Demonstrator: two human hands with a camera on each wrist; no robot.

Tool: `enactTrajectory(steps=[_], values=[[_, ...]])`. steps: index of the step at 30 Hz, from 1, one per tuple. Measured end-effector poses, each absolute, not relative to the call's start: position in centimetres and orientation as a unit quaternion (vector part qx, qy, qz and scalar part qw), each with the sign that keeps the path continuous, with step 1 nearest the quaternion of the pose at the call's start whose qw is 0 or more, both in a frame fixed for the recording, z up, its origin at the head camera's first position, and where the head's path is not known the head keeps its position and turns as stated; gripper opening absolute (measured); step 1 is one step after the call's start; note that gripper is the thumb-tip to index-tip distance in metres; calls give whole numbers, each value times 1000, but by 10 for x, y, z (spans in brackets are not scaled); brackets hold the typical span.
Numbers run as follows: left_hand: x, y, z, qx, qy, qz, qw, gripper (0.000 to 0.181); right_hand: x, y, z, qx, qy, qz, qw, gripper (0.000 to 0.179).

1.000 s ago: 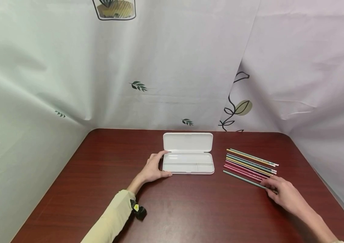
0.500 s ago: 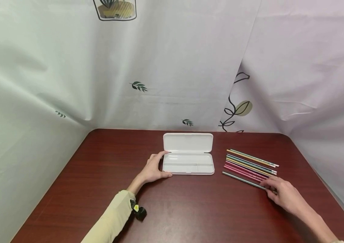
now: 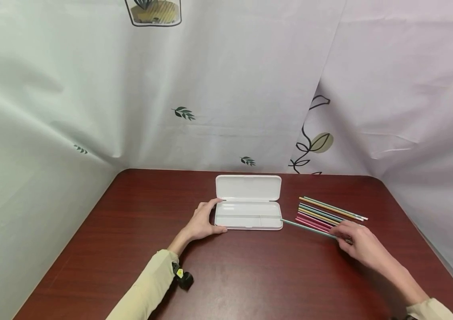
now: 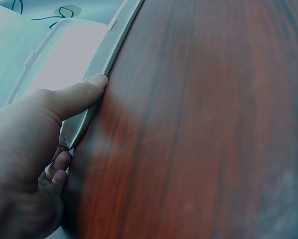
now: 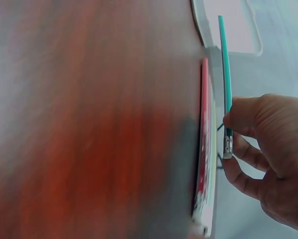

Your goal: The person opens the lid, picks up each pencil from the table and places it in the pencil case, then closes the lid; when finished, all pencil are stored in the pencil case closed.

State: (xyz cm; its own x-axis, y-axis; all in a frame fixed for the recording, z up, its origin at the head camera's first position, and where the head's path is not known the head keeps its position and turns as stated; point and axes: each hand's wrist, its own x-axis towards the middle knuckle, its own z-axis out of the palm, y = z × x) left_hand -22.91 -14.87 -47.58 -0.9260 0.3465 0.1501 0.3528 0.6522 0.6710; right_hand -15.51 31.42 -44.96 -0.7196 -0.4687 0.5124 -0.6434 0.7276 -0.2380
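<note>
A white pencil case (image 3: 237, 221) lies open on the table, its lid (image 3: 248, 187) tipped back and a divider inside. My left hand (image 3: 199, 222) grips the case's left end, thumb on the front edge and a finger at the back corner. In the right wrist view, a green pencil (image 5: 225, 64) is pinched near its eraser end by my right hand (image 5: 273, 144). Seen from the head, that pencil's far tip reaches the case's right side. Beside my right hand lie several pencils (image 3: 317, 211) in pink, yellow and dark colours, their near ends partly hidden by the hand.
The reddish-brown wooden table (image 3: 250, 275) carries everything. A pale cloth backdrop (image 3: 226, 89) with plant drawings hangs behind it and along both sides. A small black device (image 3: 184, 279) is strapped at the left sleeve.
My right hand has moved left and slightly away from me, raising the green pencil off the table toward the case. The left hand and the case have stayed in place.
</note>
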Motion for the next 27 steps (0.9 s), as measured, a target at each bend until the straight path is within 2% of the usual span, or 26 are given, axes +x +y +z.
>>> enactTrajectory(steps=[16, 27], values=[[-229, -149, -477, -189, -909, -372, 5, 91, -201, 258, -439, 356, -889, 213, 195, 33], [-231, -149, -479, -190, -911, -366, 4, 90, -223, 227, -433, 365, -894, 215, 148, 30]])
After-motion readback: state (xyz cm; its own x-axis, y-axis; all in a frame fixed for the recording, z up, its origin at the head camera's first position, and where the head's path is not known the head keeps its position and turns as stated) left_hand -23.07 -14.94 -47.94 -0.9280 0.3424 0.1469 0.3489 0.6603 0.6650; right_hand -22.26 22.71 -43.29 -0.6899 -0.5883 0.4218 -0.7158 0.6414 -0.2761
